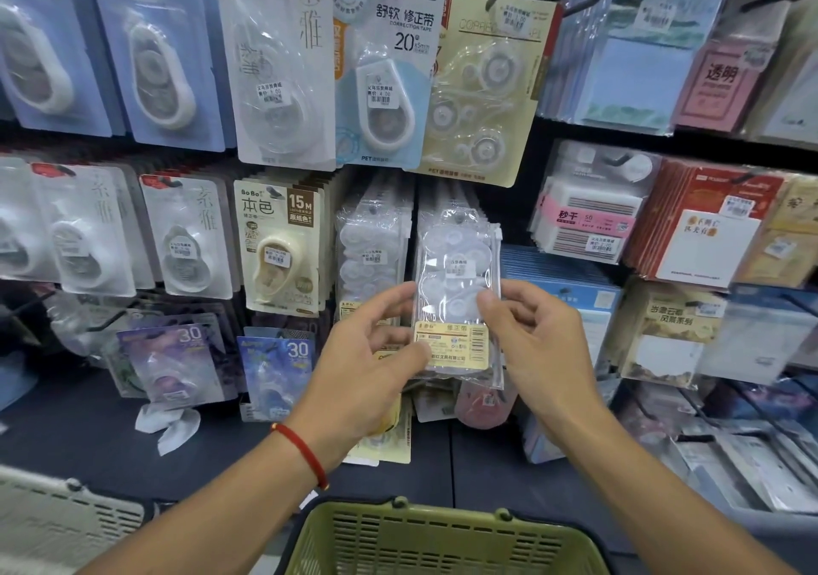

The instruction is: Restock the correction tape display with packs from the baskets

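Correction tape pack [458, 304], a clear pouch with a yellow barcode label reading 修正带, is pinched at its lower left by the left hand [367, 362] and at its right edge by the right hand [531, 344], upright before the display's [522, 185] hanging clear packs [372, 247], above the green basket [442, 539].

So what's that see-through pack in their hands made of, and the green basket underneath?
The pack looks like a thin, glossy clear plastic pouch: it glints, and the white spools show through. The yellowish label low on it seems to be printed paper or card. The green basket looks like matte moulded plastic, judging by its slotted walls.
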